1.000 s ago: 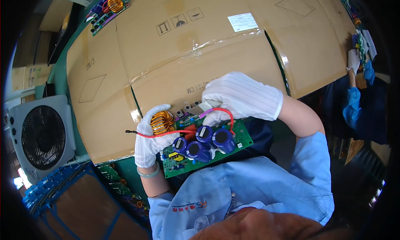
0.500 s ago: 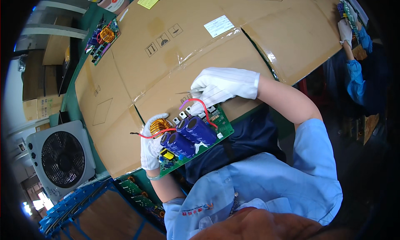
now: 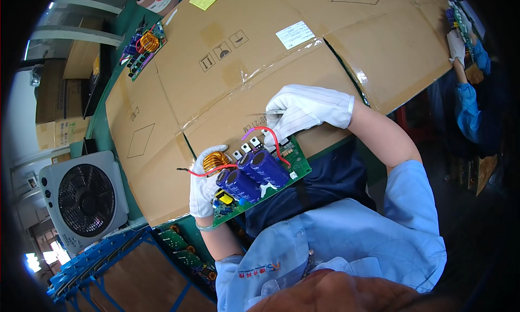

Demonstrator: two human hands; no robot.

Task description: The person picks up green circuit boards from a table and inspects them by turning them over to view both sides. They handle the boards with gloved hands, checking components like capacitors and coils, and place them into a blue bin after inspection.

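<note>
A green circuit board (image 3: 301, 170) is tilted above the near edge of the cardboard. It carries blue cylindrical capacitors (image 3: 269, 170), a copper-wound coil (image 3: 215, 161), a yellow-wrapped transformer (image 3: 223, 197) and a red wire (image 3: 277, 144) that arches up. Gloved in white, my left hand (image 3: 201, 192) is closed round the board's left end beside the coil. My right hand (image 3: 303, 109), also gloved, has thin pointed metal tweezers (image 3: 261, 114) in its grip. Its lower fingertips reach the board's far edge near the upright black components (image 3: 254, 142); exact contact there is hidden.
Flattened cardboard (image 3: 216, 95) covers the green bench. Another populated board (image 3: 145, 49) lies at its far left, near tubs (image 3: 157, 0). A grey box fan (image 3: 84, 201) stands left. Several boards (image 3: 184, 252) sit below, by a blue rack (image 3: 103, 258). At right, a co-worker's gloved hand (image 3: 456, 45) holds a board.
The whole scene has shifted slightly right in view. My right hand and the tweezers are angled a little differently; my left hand keeps its hold on the board.
</note>
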